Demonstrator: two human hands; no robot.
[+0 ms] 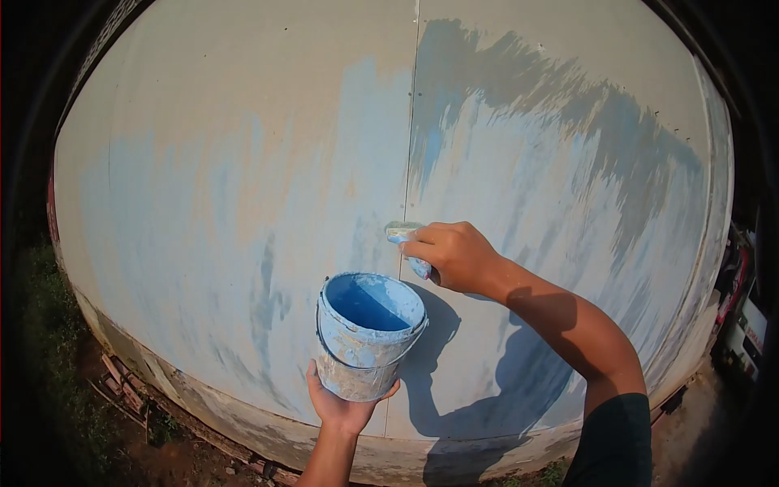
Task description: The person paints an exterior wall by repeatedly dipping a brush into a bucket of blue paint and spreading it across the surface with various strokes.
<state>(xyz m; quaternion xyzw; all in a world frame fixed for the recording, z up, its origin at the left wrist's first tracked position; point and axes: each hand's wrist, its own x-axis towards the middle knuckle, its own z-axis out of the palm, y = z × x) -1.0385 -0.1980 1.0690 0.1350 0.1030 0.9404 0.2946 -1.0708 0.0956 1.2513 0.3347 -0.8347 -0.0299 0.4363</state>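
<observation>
My left hand (347, 411) cups a paint-spattered bucket (361, 357) from below, fingers and thumb on either side of its base. Blue paint coats the bucket's inside, and its wire handle hangs down around the front. Above and right of the bucket, my right hand (451, 253) is closed around the blue handle of a paintbrush (403, 230). The brush head points left, its bristles overlapping the wall (243, 89) near the vertical panel seam. Light blue streaks cover the wall's lower part, and a darker grey-blue patch (519, 73) spreads over its upper right.
Shadows of my arm and the bucket (487, 406) fall across the lower wall. A rough ledge (195, 398) runs along the wall's foot. Grass (49, 325) and broken wood pieces (122, 381) lie at lower left. A white object (746, 333) stands beyond the right edge.
</observation>
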